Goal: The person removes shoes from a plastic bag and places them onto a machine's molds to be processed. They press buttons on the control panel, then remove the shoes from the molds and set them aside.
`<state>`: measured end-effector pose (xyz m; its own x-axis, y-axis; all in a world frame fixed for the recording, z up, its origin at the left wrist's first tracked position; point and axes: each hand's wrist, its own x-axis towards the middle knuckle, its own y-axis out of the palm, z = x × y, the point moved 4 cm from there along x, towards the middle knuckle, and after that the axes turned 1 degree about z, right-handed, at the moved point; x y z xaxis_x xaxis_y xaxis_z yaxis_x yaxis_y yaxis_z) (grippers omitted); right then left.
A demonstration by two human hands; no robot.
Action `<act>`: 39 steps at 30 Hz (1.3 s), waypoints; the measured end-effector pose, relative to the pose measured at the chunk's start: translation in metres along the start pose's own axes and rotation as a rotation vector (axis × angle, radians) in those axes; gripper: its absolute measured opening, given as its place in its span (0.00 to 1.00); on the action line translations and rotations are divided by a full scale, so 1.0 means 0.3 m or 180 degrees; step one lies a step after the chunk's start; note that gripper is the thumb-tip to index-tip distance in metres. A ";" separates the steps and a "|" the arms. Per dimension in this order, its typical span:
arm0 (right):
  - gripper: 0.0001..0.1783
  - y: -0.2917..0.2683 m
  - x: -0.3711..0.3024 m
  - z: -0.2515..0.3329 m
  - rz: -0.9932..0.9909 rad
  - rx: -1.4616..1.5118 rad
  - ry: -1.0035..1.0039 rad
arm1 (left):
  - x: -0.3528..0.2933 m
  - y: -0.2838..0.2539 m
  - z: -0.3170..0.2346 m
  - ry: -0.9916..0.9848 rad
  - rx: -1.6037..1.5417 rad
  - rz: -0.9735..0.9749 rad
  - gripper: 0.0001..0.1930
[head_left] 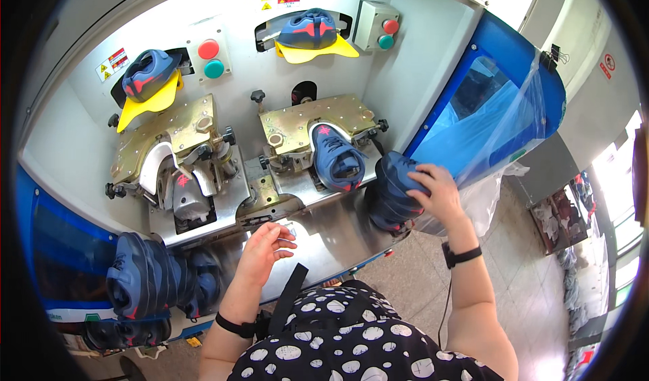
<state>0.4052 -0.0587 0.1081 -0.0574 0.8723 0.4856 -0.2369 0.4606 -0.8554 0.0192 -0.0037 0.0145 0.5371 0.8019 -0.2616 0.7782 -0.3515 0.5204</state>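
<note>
At the right end of the metal ledge, several dark blue shoes stand packed together. My right hand grips the edge of the outermost one, its thumb and fingers apart around it. My left hand hovers over the ledge with half-curled, parted fingers and holds nothing. A blue sneaker with a red mark on its toe sits toe-first in the right clamp of the machine. The left clamp has a bare grey metal form under it, with no shoe on it.
Above, two shoes, a left one and a right one, rest over yellow flaps. Red and green buttons sit on a left box and a right box. More shoes stand at lower left. A blue side panel carries clear plastic.
</note>
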 end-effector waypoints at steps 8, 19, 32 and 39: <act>0.33 -0.013 0.096 0.089 0.0473 -0.0781 0.0051 | -0.058 -0.030 0.001 0.0051 -0.0050 -0.0031 0.11; 0.56 -0.036 0.063 0.194 0.0329 -0.1213 0.0687 | -0.142 -0.122 -0.012 0.0191 -0.0161 -0.0280 0.12; 0.22 -0.087 0.283 0.729 -0.0993 0.0637 -0.0878 | -0.210 -0.202 -0.097 0.0407 -0.0231 -0.0307 0.10; 0.14 0.028 0.726 1.282 -0.1113 0.0839 -0.2241 | -0.299 -0.229 -0.166 0.0442 -0.0164 -0.0426 0.09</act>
<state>0.0176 0.0720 0.2762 -0.5113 0.3386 0.7898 -0.5683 0.5562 -0.6064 -0.0986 -0.0273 0.0426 0.3773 0.8999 -0.2185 0.8200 -0.2150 0.5305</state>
